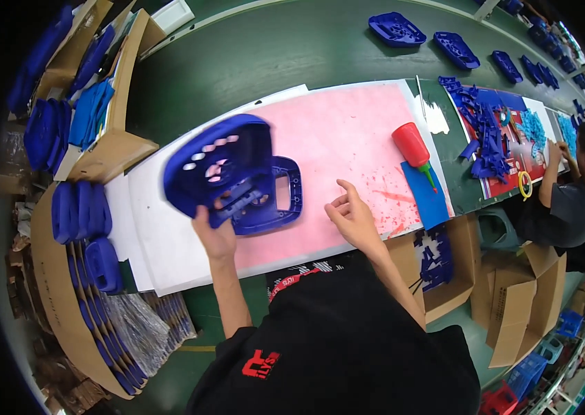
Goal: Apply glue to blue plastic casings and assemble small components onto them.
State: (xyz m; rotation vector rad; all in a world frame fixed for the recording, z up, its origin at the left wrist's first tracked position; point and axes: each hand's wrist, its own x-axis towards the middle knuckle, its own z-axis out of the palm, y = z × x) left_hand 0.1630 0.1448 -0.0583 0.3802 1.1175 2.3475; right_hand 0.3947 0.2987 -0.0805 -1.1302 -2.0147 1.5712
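My left hand (pixel 215 235) grips the lower edge of a dark blue plastic housing shell (pixel 237 149), tilted up with its ribbed inner side and several round holes showing. Part of my fingers is hidden by the shell. Behind and right of it, a second blue plastic housing part (pixel 291 183) with a rectangular opening lies on the pink-stained white sheet (pixel 320 131), partly covered. Over the sheet, to the right of both parts, my right hand (pixel 353 218) hovers with fingers apart and loosely bent, holding nothing that I can see.
A red squeeze bottle (pixel 411 144) with a green nozzle lies by a blue sheet (pixel 425 197). Blue shells (pixel 81 211) and cardboard boxes (pixel 116 142) crowd the left. Small blue parts (pixel 489 135) are heaped at right, near a seated co-worker (pixel 562 194). More shells (pixel 397 30) lie along the far side.
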